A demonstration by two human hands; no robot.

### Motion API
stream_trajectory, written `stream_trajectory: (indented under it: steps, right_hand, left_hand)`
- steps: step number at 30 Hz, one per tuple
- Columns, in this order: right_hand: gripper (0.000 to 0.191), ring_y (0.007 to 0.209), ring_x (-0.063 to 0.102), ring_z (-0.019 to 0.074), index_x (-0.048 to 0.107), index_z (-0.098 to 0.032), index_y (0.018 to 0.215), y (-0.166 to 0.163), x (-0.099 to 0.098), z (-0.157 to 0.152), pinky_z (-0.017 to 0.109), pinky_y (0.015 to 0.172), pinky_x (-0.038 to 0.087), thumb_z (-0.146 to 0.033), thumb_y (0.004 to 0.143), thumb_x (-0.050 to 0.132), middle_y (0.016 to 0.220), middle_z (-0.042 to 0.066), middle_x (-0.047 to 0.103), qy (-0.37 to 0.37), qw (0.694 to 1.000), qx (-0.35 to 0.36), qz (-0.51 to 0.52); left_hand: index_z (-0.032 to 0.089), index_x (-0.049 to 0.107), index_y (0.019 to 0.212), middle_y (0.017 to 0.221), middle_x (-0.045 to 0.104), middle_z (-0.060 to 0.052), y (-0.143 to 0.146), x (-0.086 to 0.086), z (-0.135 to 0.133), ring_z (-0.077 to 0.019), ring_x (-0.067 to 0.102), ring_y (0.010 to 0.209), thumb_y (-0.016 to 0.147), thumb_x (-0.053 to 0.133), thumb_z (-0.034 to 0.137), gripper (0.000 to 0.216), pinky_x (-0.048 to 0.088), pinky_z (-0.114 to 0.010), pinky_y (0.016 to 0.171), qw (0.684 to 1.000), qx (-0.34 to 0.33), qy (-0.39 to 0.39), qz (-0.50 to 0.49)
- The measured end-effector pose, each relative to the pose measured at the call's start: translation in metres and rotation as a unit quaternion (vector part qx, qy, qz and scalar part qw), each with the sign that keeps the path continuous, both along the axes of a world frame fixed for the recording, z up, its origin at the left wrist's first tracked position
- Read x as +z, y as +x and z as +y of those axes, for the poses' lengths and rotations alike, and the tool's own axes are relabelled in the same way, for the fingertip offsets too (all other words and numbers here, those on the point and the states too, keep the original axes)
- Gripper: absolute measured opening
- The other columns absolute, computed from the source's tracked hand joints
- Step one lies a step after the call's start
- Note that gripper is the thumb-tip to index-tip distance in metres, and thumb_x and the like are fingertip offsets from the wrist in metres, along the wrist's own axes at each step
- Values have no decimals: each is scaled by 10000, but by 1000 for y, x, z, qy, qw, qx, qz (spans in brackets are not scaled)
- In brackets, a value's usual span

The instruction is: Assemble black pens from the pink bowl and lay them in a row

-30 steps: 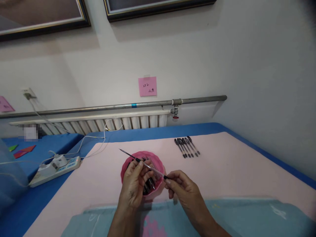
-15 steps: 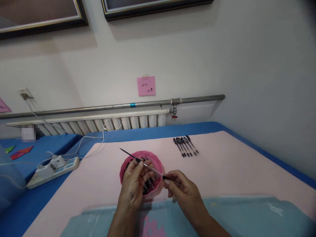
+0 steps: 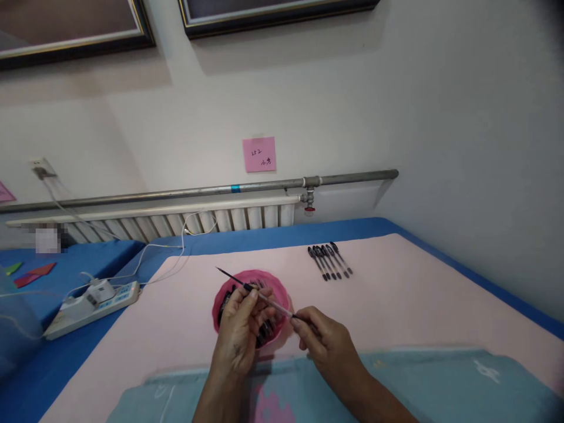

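Observation:
A clear-barrelled pen point(image 3: 272, 302) slants between my hands, above the pink bowl. My left hand point(image 3: 240, 320) pinches it near the black grip, and a thin dark refill point(image 3: 230, 275) sticks out past the fingers to the upper left. At the pen's lower right end, my right hand point(image 3: 324, 338) is closed on the black end part; the fingertips partly hide it. Under my left hand, the pink bowl point(image 3: 284, 288) with a wavy rim holds several black and clear pen parts point(image 3: 267, 329), partly covered by the hand.
Several capped black pens point(image 3: 328, 261) lie in a row on the pink sheet point(image 3: 405, 294), right of the bowl. A teal cloth point(image 3: 418, 382) covers the near edge. To the left are a white power strip point(image 3: 94, 308) and loose cables. A radiator point(image 3: 229, 218) stands behind the table.
Both hands keep their hold on the pen. The right fingers have shifted slightly at its black end, and the refill tip sits a little further right and lower.

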State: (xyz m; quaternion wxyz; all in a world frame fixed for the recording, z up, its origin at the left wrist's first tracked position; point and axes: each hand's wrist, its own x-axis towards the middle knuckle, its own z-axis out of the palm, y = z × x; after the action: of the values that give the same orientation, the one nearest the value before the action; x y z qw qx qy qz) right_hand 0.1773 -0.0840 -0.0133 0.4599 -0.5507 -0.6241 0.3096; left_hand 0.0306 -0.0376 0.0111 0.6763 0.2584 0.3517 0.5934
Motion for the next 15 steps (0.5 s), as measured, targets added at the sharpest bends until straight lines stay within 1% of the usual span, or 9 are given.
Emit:
stream_trajectory:
  steps: [3,5,7,9,11,13,15]
  right_hand:
    - [128,612,544,135,547,-216,878,2,-1,0,234,555,419,-338,864,507,694,-13,582,24,998,-5,-63]
    - [96,664,559,146,533,-215,884,3,-2,0,239,578,422,-305,851,533,764,6,600,43,995,-20,-92]
    - [92,683,565,151,528,-214,844,4,-3,0,243,586,418,-290,879,489,773,15,603,58,992,-21,-111]
    - [165,678,563,153,527,-214,823,4,-3,-1,249,585,414,-298,915,419,755,17,596,64,989,-6,-130]
    - [186,672,558,153,525,-211,841,4,-3,-1,255,593,416,-305,929,390,761,18,587,61,987,10,-151]
    - [122,682,557,154,513,-209,873,4,-3,-2,259,609,421,-295,911,436,789,19,577,66,984,13,-166]
    - [57,693,559,153,496,-211,866,4,-3,-2,256,613,420,-262,886,478,802,17,570,79,982,0,-173]
  left_hand:
    - [156,546,779,816,719,-74,-1,0,0,-155,677,741,673,719,203,208,543,-239,622,1000,1,-5,3]
    - [156,548,775,814,717,-73,-1,-1,1,-154,676,742,670,722,209,210,543,-239,622,1000,1,-4,4]
    - [156,551,768,815,716,-71,-1,-1,1,-155,675,741,661,729,214,217,544,-241,621,1000,1,-1,5]
    - [157,552,759,808,715,-68,-1,-1,1,-158,675,739,650,737,221,225,543,-242,618,1000,3,1,5]
    - [155,556,759,802,714,-65,0,0,1,-155,674,731,645,742,228,229,541,-237,611,1000,4,1,8]
    - [152,562,765,796,712,-63,0,0,1,-145,669,711,649,740,234,227,540,-232,605,1000,3,1,14]
    - [151,563,762,795,711,-64,0,0,1,-143,667,709,650,739,236,226,539,-231,605,1000,0,0,17]
